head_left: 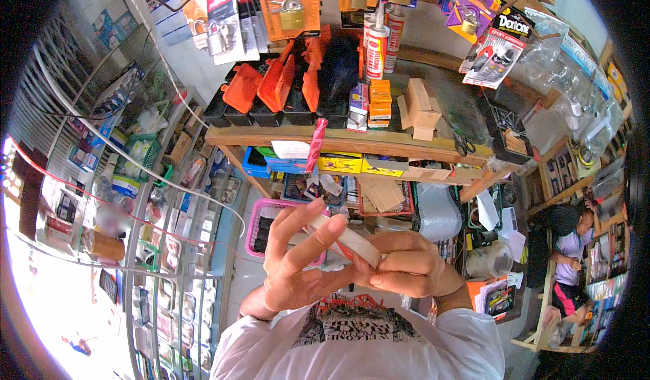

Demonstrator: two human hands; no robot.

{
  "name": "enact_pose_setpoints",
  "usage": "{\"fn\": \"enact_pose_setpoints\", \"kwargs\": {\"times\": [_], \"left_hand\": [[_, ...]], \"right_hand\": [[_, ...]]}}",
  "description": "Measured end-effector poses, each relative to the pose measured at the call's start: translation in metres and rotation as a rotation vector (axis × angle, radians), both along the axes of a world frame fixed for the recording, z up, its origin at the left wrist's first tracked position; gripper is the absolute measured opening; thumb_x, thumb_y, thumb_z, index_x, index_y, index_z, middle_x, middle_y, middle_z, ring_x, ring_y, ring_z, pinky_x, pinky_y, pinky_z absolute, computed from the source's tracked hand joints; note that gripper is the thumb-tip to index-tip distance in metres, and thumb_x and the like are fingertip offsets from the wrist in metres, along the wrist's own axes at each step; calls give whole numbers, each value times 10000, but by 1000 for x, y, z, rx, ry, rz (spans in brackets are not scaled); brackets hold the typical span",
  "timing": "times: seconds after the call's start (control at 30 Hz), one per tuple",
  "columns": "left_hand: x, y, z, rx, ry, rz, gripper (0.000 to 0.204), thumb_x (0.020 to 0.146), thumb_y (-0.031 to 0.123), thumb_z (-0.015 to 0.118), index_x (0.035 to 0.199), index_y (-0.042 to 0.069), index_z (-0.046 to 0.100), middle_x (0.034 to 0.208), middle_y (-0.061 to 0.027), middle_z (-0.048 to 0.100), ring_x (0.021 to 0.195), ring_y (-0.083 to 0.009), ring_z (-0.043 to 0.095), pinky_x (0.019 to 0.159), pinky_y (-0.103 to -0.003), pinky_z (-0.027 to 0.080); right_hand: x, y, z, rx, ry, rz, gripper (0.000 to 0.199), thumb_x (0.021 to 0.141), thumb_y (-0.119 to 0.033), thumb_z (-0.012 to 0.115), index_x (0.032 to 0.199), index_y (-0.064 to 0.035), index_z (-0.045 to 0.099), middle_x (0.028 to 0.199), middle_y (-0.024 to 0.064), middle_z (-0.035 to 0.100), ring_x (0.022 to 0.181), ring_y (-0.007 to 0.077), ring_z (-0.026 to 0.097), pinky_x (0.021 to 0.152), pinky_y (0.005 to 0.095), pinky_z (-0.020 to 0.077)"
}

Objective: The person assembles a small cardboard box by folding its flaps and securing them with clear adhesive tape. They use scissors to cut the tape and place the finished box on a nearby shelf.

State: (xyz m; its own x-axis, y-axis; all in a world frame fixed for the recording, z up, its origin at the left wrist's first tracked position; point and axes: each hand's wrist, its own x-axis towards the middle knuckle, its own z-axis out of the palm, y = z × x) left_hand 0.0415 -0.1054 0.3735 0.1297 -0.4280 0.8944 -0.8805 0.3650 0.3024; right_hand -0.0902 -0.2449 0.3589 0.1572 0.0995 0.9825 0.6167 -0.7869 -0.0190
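Held up in front of my chest is a pale roll of tape (357, 242), its edge turned upward and a bit of red showing on its side. My left hand (294, 255) grips its left end, with fingers curled over the top edge. At the other end, my right hand (406, 266) pinches the edge between thumb and bent fingers. The fingers cover part of the roll, so its whole shape is hidden.
A wooden shelf (352, 140) ahead carries orange-lidded black bins (244, 87), sealant tubes (377, 51) and small boxes. Carded padlocks (291, 14) hang above it. A pink basket (256, 231) stands below. Wire racks (156, 244) line the left. Another person (569, 258) is at far right.
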Motion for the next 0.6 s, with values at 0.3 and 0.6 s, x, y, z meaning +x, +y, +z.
{"fn": "enact_pose_setpoints", "kwargs": {"times": [0.3,0.6], "left_hand": [[0,26,-2,-11,55,61,881,542,225,977,1331,102,605,1353,-169,530,1082,-343,596,882,-451,509],[-6,39,-13,25,39,174,773,560,168,969,1262,104,650,1306,-133,553,1112,-327,600,887,-445,516]], "right_hand": [[10,16,9,-81,44,-2,372,677,-63,843,1013,-53,684,1174,143,582,942,347,707,689,383,626],[20,29,5,48,138,56,502,675,95,831,1027,-129,552,1090,82,497,750,255,645,648,363,630]]}}
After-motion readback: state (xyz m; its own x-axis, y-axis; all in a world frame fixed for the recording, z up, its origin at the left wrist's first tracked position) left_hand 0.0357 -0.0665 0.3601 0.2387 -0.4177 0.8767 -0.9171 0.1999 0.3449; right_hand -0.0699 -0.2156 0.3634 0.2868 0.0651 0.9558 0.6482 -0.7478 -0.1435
